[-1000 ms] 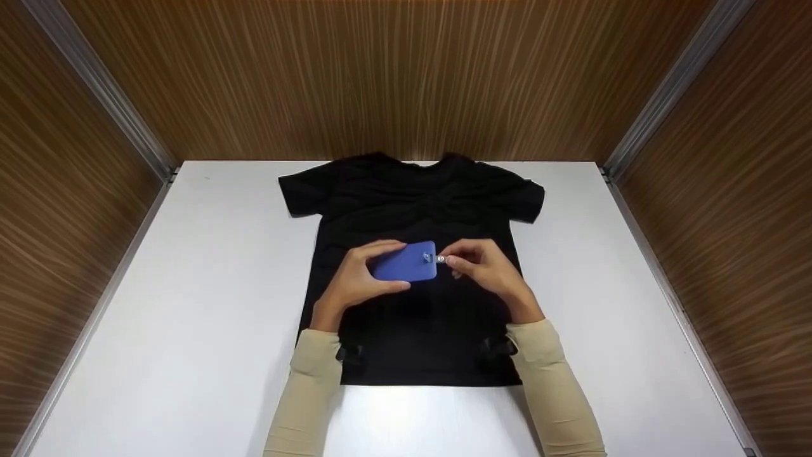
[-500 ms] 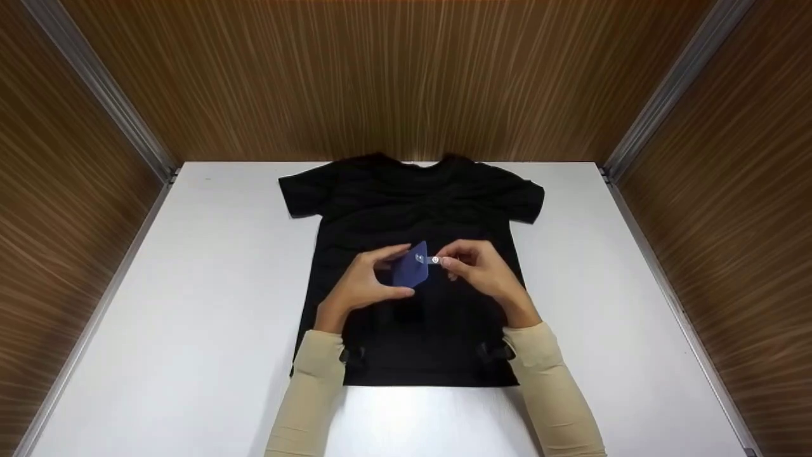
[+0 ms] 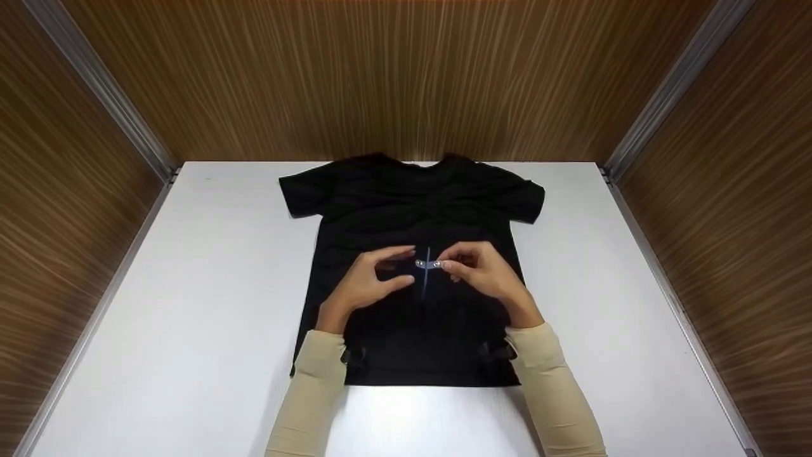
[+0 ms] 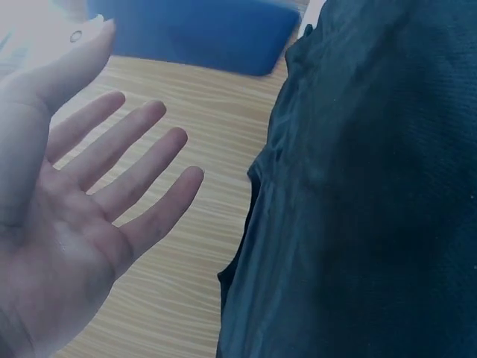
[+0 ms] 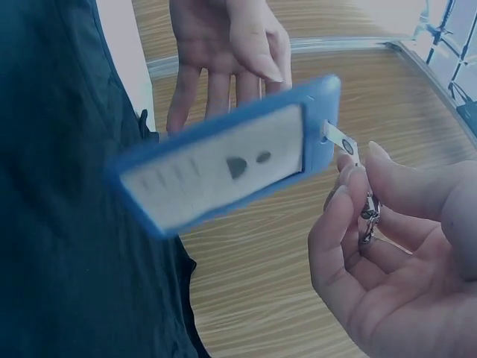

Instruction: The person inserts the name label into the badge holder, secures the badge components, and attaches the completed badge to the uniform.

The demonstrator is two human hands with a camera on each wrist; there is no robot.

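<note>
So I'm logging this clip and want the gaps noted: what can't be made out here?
- Print on the blue badge holder: blurred in the right wrist view, edge-on in the head view.
- Metal clip: partly hidden by the right hand fingers.
- Left hand thumb tip: washed out by glare, left wrist view.

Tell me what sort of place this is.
Likely a small staged booth for recording, not a home: a white table boxed in by wood-grain walls with metal corner strips. On it lies only a black T-shirt, beneath hands handling a blue badge holder.
</note>
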